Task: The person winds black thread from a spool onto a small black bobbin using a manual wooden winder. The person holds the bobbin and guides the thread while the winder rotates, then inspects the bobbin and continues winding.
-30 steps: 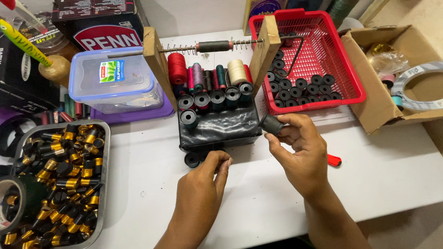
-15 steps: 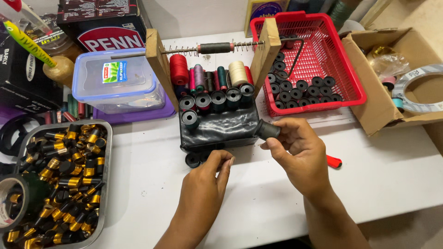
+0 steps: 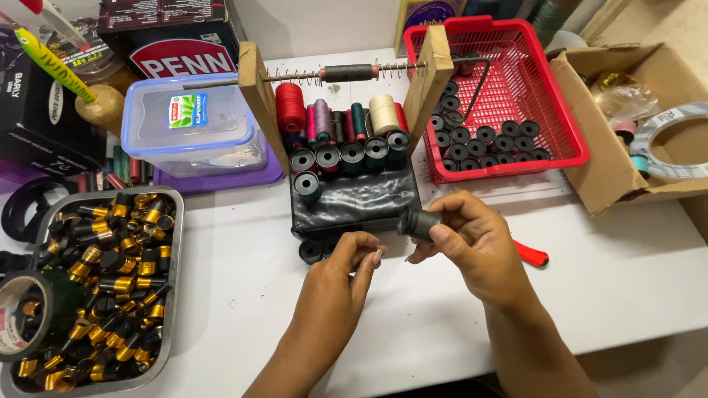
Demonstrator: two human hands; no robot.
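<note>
Head view: right hand [image 3: 479,247] pinches black spool [image 3: 419,222]; left hand [image 3: 341,274] fingertips pressed together, apparently on thread, w/ nothing visible. Step judged: threading spool. Next needs steady alignment.

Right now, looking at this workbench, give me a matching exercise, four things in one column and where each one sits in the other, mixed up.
Things:
1. small black tube
2. red basket
3. metal tray
4. clear plastic box

Places:
A. far left, full of black and gold pieces
B. in the right hand
C. on a purple lid, left of the wooden frame
D. right of the wooden frame

Pairs: 1-B, 2-D, 3-A, 4-C
</note>
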